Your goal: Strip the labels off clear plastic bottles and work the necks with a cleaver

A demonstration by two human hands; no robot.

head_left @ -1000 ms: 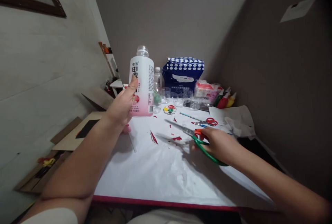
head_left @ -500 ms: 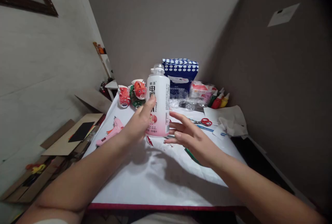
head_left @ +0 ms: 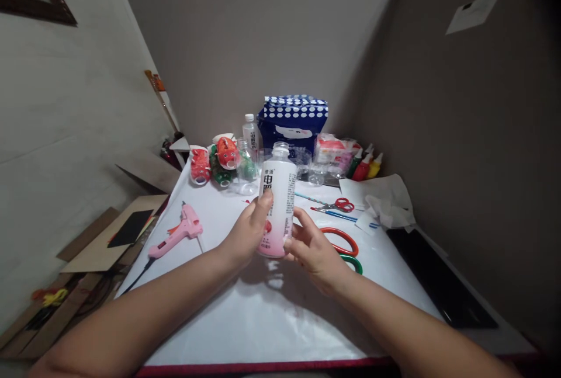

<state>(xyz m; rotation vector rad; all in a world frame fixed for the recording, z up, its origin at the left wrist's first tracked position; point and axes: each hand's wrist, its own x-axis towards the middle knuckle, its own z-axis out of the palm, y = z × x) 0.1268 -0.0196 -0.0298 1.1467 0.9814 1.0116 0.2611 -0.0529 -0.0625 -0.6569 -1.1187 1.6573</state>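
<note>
A plastic bottle point(head_left: 280, 208) with a white-to-pink label and no cap is held upright above the white-covered table point(head_left: 219, 319). My left hand point(head_left: 249, 226) wraps its left side, the thumb lying across the label. On the lower right side, my right hand point(head_left: 315, 255) grips the bottle near its base with thumb and fingers. Just beyond my right hand lie an orange-and-red looped handle point(head_left: 344, 240) and a green looped handle point(head_left: 354, 264), partly hidden by that hand. A pink glue gun point(head_left: 179, 229) rests on the table to the left of my left hand.
Red-handled scissors point(head_left: 344, 205) and a blue paintbrush point(head_left: 342, 215) lie right of centre. At the back stand red fish-like crafts point(head_left: 200, 163), another capped bottle point(head_left: 250, 129), a blue bag point(head_left: 293, 121) and paint bottles point(head_left: 362, 169). Crumpled paper point(head_left: 394, 203) and a black panel point(head_left: 433, 278) are at right.
The bottle has moved down and slightly right, held in my left hand. My right hand, earlier beside it with fingers spread, has closed on its lower right side. The view has shifted slightly.
</note>
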